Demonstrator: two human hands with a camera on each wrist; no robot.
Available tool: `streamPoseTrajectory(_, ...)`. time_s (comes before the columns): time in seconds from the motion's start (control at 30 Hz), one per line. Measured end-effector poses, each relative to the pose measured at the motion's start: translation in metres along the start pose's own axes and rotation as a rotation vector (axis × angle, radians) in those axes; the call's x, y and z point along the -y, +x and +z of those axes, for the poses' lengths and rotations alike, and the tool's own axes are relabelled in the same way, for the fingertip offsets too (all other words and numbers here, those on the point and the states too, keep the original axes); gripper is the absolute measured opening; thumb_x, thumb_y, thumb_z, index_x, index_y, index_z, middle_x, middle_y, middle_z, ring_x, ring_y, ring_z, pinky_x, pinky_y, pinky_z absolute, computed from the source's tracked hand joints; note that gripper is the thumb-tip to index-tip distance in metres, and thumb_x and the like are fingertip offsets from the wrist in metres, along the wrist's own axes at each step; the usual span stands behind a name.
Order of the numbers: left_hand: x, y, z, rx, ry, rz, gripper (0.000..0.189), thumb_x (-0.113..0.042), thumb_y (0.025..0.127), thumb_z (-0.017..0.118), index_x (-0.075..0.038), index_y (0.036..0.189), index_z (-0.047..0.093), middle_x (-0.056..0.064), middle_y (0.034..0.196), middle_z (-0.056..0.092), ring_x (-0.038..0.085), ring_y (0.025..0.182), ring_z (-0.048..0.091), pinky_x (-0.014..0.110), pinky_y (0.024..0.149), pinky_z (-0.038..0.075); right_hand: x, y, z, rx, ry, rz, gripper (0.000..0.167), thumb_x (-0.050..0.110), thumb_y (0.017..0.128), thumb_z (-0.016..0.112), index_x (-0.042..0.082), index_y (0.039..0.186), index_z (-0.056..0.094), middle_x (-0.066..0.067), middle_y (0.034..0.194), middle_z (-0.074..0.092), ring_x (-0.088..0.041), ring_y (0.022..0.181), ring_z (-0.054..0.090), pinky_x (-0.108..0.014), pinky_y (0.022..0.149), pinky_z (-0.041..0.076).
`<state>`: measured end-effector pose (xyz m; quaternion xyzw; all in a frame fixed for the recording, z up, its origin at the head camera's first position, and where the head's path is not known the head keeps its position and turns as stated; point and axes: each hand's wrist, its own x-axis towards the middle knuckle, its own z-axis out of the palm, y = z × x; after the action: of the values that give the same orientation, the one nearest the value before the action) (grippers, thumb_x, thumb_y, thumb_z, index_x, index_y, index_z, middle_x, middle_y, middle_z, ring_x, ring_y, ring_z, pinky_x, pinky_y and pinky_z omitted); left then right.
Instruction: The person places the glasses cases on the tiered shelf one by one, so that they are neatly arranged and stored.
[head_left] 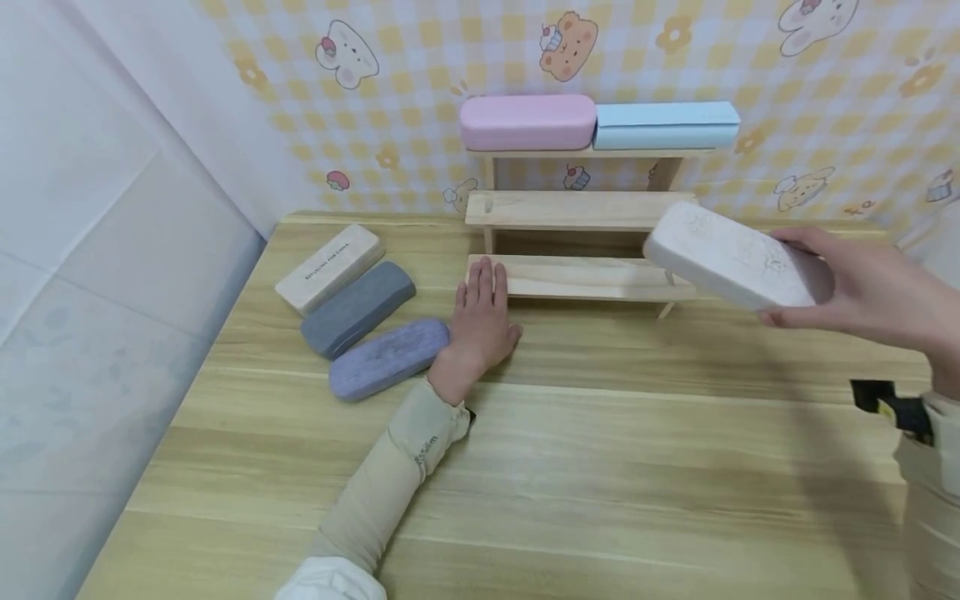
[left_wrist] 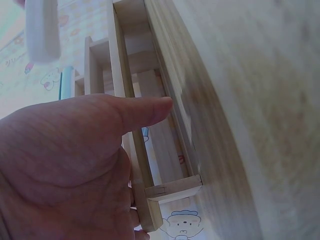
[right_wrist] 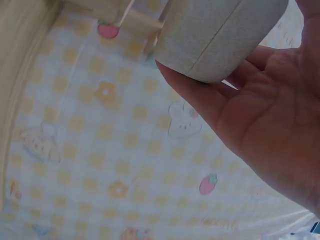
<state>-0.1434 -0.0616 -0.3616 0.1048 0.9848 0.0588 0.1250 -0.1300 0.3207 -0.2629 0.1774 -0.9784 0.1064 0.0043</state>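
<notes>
A white glasses case (head_left: pixel 731 254) with a faint raised pattern is held in the air by my right hand (head_left: pixel 862 287), thumb on one side and fingers on the other at its right end. In the right wrist view the end of the case (right_wrist: pixel 215 40) shows a seam. My left hand (head_left: pixel 480 321) rests with straight fingers on the left end of the lowest step of a wooden tiered rack (head_left: pixel 577 277). On the rack's top step, a pink glasses case (head_left: pixel 528 123) and a light blue case (head_left: pixel 667 127) stand side by side.
Left of my left hand lie a beige lettered case (head_left: pixel 330 268), a grey case (head_left: pixel 358 308) and a purple-blue case (head_left: pixel 388 358), slanted side by side on the wooden table (head_left: pixel 600 483). Behind the rack hangs a yellow checked cloth (head_left: pixel 420 108). A white wall (head_left: pixel 90 250) borders the left.
</notes>
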Motion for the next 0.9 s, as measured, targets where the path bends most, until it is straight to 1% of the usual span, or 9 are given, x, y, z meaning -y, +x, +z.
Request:
streamPoseTrajectory(0.07, 0.000, 0.000, 0.000, 0.004, 0.004, 0.000, 0.089, -0.042, 0.105, 0.049, -0.002, 0.161, -0.008, 0.019, 0.169, -0.014, 0.031, 0.159, -0.010, 0.046, 0.130, 0.006, 0.008, 0.011, -0.002, 0.002, 0.007, -0.024, 0.100, 0.031, 0.065, 0.094, -0.001, 0.146, 0.044, -0.031, 0.120, 0.063, -0.036, 0.091, 0.063, -0.024, 0.062, 0.040)
streamPoseTrajectory(0.13, 0.000, 0.000, 0.000, 0.003, 0.007, 0.000, 0.089, -0.042, 0.105, 0.049, -0.003, 0.161, -0.008, 0.019, 0.169, -0.014, 0.031, 0.159, -0.010, 0.046, 0.130, 0.006, 0.017, 0.022, -0.004, 0.037, 0.023, -0.034, 0.100, 0.033, 0.069, 0.092, 0.001, 0.149, 0.042, -0.030, 0.122, 0.063, -0.035, 0.094, 0.063, -0.027, 0.065, 0.042)
streamPoseTrajectory(0.23, -0.001, -0.001, 0.000, 0.002, 0.001, 0.001, 0.089, -0.042, 0.105, 0.049, -0.003, 0.161, -0.008, 0.019, 0.169, -0.014, 0.031, 0.159, -0.010, 0.046, 0.130, 0.006, 0.031, 0.041, -0.006, 0.077, 0.037, -0.058, 0.100, 0.034, 0.071, 0.090, 0.004, 0.151, 0.040, -0.029, 0.124, 0.062, -0.033, 0.094, 0.062, -0.031, 0.067, 0.043)
streamPoseTrajectory(0.37, -0.001, -0.001, -0.001, -0.001, 0.000, -0.004, 0.089, -0.042, 0.105, 0.050, -0.003, 0.161, -0.007, 0.019, 0.169, -0.013, 0.031, 0.159, -0.010, 0.046, 0.130, 0.006, 0.049, 0.067, -0.008, 0.099, 0.049, -0.131, 0.097, 0.033, 0.071, 0.090, 0.005, 0.150, 0.042, -0.026, 0.126, 0.064, -0.031, 0.097, 0.063, -0.035, 0.073, 0.044)
streamPoseTrajectory(0.5, -0.001, -0.001, -0.001, -0.008, 0.011, -0.013, 0.089, -0.043, 0.104, 0.050, -0.003, 0.161, -0.007, 0.019, 0.169, -0.012, 0.031, 0.159, -0.009, 0.045, 0.130, 0.007, 0.068, 0.093, -0.008, 0.127, 0.079, -0.182, 0.096, 0.032, 0.074, 0.089, 0.005, 0.151, 0.041, -0.024, 0.129, 0.063, -0.032, 0.103, 0.062, -0.039, 0.079, 0.046)
streamPoseTrajectory(0.63, -0.002, -0.001, 0.000, -0.014, 0.019, -0.015, 0.089, -0.043, 0.104, 0.050, -0.002, 0.161, -0.005, 0.019, 0.169, -0.010, 0.031, 0.159, -0.007, 0.046, 0.130, 0.008, 0.082, 0.115, -0.006, 0.128, 0.096, -0.236, 0.095, 0.032, 0.074, 0.089, 0.006, 0.152, 0.041, -0.024, 0.129, 0.063, -0.031, 0.101, 0.062, -0.039, 0.079, 0.046)
streamPoseTrajectory(0.7, -0.002, -0.001, 0.000, -0.013, 0.026, -0.013, 0.089, -0.043, 0.104, 0.050, -0.002, 0.161, -0.005, 0.019, 0.169, -0.011, 0.031, 0.159, -0.007, 0.046, 0.130, 0.008, 0.088, 0.124, -0.005, 0.125, 0.100, -0.258, 0.094, 0.032, 0.075, 0.088, 0.006, 0.152, 0.041, -0.024, 0.132, 0.062, -0.031, 0.102, 0.062, -0.040, 0.081, 0.046)
streamPoseTrajectory(0.8, -0.002, -0.001, 0.001, -0.010, 0.021, -0.017, 0.089, -0.044, 0.104, 0.049, -0.003, 0.161, -0.006, 0.018, 0.169, -0.012, 0.030, 0.159, -0.008, 0.045, 0.130, 0.008, 0.096, 0.138, -0.001, 0.126, 0.123, -0.286, 0.092, 0.030, 0.076, 0.088, 0.007, 0.153, 0.041, -0.023, 0.138, 0.059, -0.032, 0.106, 0.059, -0.044, 0.086, 0.044)
streamPoseTrajectory(0.9, -0.001, -0.001, 0.001, -0.003, 0.007, -0.023, 0.089, -0.043, 0.104, 0.049, -0.004, 0.161, -0.008, 0.017, 0.169, -0.014, 0.030, 0.159, -0.011, 0.044, 0.130, 0.006, 0.104, 0.149, 0.005, 0.127, 0.160, -0.304, 0.090, 0.027, 0.077, 0.087, 0.006, 0.152, 0.042, -0.022, 0.142, 0.056, -0.033, 0.112, 0.056, -0.048, 0.094, 0.042)
